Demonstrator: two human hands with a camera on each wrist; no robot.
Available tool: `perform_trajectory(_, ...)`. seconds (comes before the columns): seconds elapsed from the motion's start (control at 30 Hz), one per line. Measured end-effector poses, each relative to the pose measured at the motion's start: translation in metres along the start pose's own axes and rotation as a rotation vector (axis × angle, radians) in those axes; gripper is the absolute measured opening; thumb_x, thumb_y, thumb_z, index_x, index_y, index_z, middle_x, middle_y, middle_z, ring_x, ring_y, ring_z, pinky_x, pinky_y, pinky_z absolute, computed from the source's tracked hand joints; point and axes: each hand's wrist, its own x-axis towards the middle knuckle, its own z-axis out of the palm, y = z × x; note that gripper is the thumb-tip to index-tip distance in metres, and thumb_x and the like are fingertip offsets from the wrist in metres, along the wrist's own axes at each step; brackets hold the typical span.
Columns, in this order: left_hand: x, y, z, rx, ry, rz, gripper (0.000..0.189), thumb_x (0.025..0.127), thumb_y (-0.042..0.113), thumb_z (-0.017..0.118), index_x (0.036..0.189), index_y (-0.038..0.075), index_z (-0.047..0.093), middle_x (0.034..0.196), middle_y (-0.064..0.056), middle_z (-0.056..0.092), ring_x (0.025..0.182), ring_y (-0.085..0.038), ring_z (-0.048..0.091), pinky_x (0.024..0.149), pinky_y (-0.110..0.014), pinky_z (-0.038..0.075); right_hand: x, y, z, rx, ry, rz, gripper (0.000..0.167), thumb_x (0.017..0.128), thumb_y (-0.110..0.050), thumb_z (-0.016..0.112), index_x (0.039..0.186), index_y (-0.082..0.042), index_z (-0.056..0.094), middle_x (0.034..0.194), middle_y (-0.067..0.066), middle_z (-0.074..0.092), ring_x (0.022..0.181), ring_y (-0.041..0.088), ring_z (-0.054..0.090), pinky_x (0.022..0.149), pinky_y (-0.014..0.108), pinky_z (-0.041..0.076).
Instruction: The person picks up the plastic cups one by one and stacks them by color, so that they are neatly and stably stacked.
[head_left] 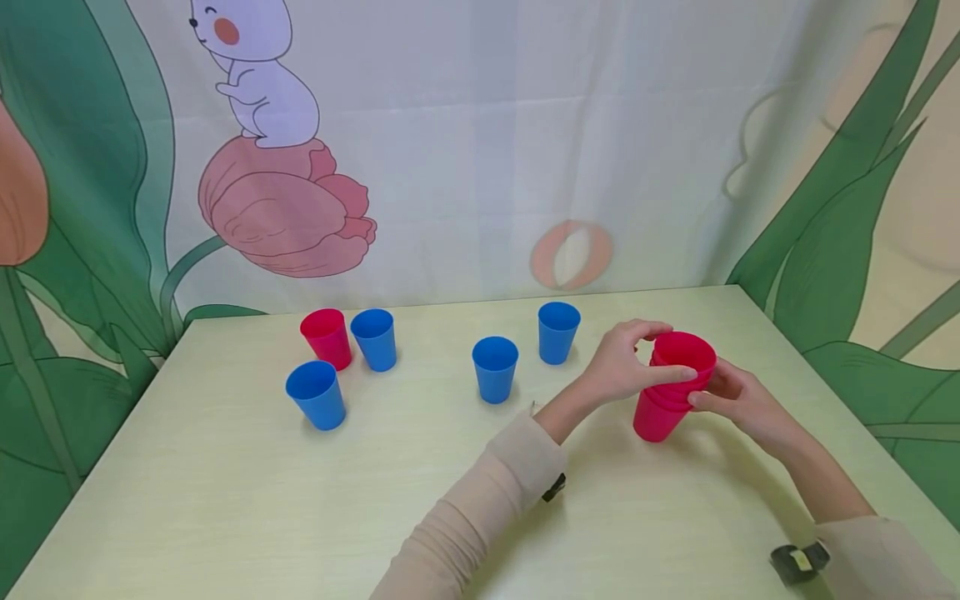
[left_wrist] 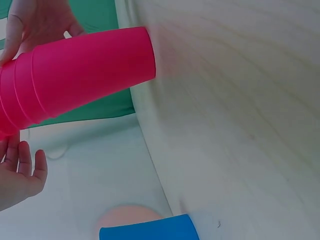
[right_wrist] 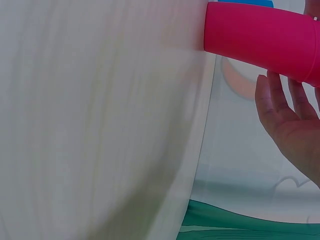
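A stack of nested red cups (head_left: 654, 419) stands on the right side of the table, its base near the tabletop in the left wrist view. My left hand (head_left: 624, 360) grips the top cup at its rim, thumb across the front and fingers behind. Just below, my right hand (head_left: 750, 410) holds the stack from the right, with its thumb in front and fingers round the back. Rim ridges of the nested cups show along the red stack (left_wrist: 90, 70) in the left wrist view. Fingers of the right hand (right_wrist: 295, 120) lie against its side in the right wrist view.
Left of the stack stand two upright blue cups (head_left: 495, 375) (head_left: 558, 337). Farther left, a red cup (head_left: 330, 343) is grouped with two blue cups (head_left: 375, 343) (head_left: 318, 400). A printed curtain (head_left: 450, 167) hangs behind the pale table (head_left: 225, 500).
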Motion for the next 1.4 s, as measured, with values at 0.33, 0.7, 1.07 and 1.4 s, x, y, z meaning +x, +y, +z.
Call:
perform_trajectory(0.33, -0.003, -0.002, -0.005, 0.041, 0.003, 0.026, 0.065, 0.073, 0.035, 0.074, 0.130, 0.018, 0.049, 0.123, 0.008, 0.051, 0.109, -0.005, 0.045, 0.075, -0.017, 0.045, 0.000, 0.000, 0.000, 0.010, 0.000, 0.001, 0.049, 0.088, -0.008, 0.058, 0.133, -0.009, 0.038, 0.111, -0.015, 0.055, 0.097, 0.004, 0.056, 0.076, 0.027, 0.051)
perform_trajectory(0.7, -0.018, -0.007, -0.023, 0.035, 0.025, 0.073, 0.064, 0.074, 0.035, 0.073, 0.130, 0.016, 0.049, 0.119, 0.005, 0.054, 0.109, -0.007, 0.045, 0.076, -0.019, 0.045, 0.000, 0.003, 0.001, 0.011, 0.002, 0.004, 0.048, 0.089, -0.008, 0.057, 0.133, -0.008, 0.038, 0.110, -0.014, 0.055, 0.096, 0.004, 0.056, 0.076, 0.030, 0.051)
perform_trajectory(1.07, -0.030, -0.016, -0.043, 0.050, 0.060, 0.165, 0.061, 0.075, 0.031, 0.073, 0.128, 0.011, 0.050, 0.119, -0.001, 0.055, 0.111, -0.012, 0.047, 0.082, -0.021, 0.043, -0.001, 0.003, 0.000, 0.014, -0.002, 0.002, 0.048, 0.090, -0.009, 0.056, 0.134, -0.008, 0.037, 0.110, -0.013, 0.055, 0.097, 0.004, 0.055, 0.076, 0.030, 0.051)
perform_trajectory(1.4, -0.045, -0.013, -0.059, 0.058, 0.038, 0.170, 0.063, 0.075, 0.031, 0.074, 0.130, 0.012, 0.049, 0.119, 0.000, 0.055, 0.111, -0.006, 0.043, 0.085, -0.024, 0.042, 0.000, 0.000, 0.001, 0.031, -0.009, -0.010, 0.047, 0.090, -0.008, 0.055, 0.133, -0.009, 0.038, 0.110, -0.013, 0.055, 0.097, 0.004, 0.056, 0.076, 0.028, 0.051)
